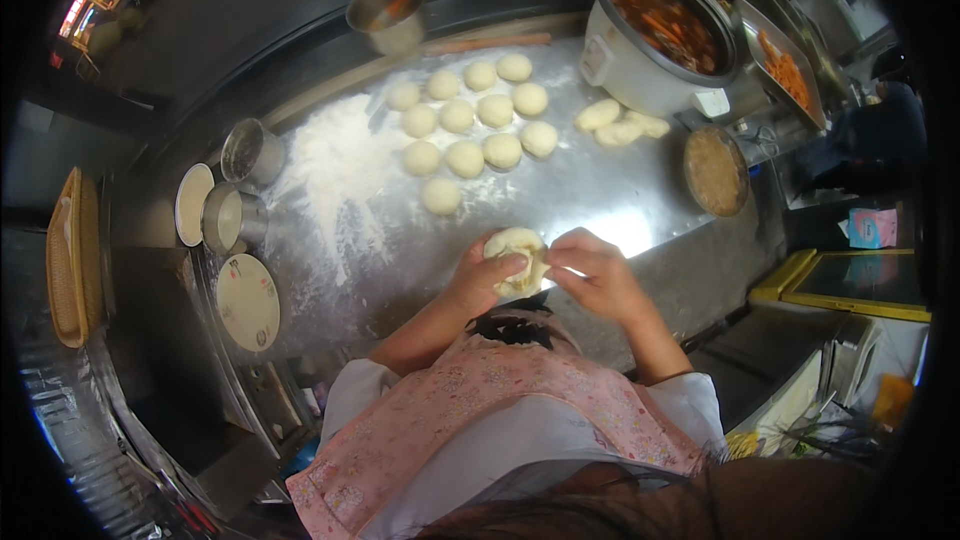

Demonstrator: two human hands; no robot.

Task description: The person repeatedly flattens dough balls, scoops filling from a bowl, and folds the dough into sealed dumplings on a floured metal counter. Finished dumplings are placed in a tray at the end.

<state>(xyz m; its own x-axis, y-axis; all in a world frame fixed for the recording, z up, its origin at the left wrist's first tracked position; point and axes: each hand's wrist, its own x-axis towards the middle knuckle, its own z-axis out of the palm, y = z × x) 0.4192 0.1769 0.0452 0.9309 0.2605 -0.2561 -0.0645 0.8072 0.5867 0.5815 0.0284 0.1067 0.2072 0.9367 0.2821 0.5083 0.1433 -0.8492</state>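
Observation:
My left hand [480,277] cups a round piece of dough [517,244] just above the table's near edge, its thumb pressed into the hollow middle. A yellowish mass shows inside the hollow; I cannot tell what it is. With thumb and fingers, my right hand [596,270] pinches the right rim of the same dough. Beyond my hands, several round dough balls [465,158] sit in rows on the floured metal table [570,180]. A few longer dough pieces [619,127] lie to their right.
Loose flour [334,157] covers the table's left part. Metal pots [253,154] and an oval plate [247,302] stand at the left. At the back are a steel container [397,34], a wooden rolling pin [487,43] and a cooker [622,64] of red stew. A round tin [716,171] sits right.

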